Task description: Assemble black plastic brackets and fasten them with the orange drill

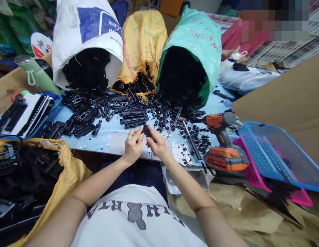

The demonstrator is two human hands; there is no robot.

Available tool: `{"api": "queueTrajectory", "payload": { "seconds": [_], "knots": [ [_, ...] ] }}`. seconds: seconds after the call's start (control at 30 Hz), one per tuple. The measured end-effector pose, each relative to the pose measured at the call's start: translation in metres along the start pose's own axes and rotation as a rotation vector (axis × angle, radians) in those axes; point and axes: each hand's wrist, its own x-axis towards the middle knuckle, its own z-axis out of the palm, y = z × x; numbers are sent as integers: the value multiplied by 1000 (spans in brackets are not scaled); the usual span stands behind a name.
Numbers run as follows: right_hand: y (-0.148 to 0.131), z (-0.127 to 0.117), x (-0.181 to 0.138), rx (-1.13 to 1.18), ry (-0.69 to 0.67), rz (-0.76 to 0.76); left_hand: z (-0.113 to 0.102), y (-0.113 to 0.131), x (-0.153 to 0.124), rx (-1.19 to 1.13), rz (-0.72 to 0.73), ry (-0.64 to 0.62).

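Over the front edge of the blue-topped table, my left hand (134,144) and my right hand (156,141) meet around a small black plastic part (147,131). Fingers of both hands are closed on it, and they cover most of its shape. Just beyond lies a stack of long black plastic pieces (133,118). Loose black parts (83,120) are heaped to the left. Right of my hands are small white discs (180,152), a hammer-like tool with a black handle (191,140), and scattered small black pieces (200,137).
Three sacks, white (69,37), yellow (144,37) and green (192,34), spill black parts. An orange cordless drill (226,151) stands right, beside blue and pink baskets (285,151). A yellow sack (69,161) sits lower left. A green bottle (39,73) stands behind. Another person's sleeve (231,36) shows.
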Motion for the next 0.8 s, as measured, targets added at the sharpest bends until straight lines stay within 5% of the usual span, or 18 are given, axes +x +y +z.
{"api": "queueTrajectory", "payload": {
  "seconds": [0.23, 0.43, 0.67, 0.8],
  "knots": [
    [-19, 24, -2, -37, 125, -17, -1, 10, 7, -42, -6, 66],
    [-20, 32, -1, -41, 166, -20, -15, 4, 20, -95, 90, -66],
    [-21, 57, -3, -82, 266, 86, -17, 5, 24, -81, 13, -79],
    [-11, 60, -1, -48, 156, 93, -12, -8, 18, -88, -71, -115]
  ]
}}
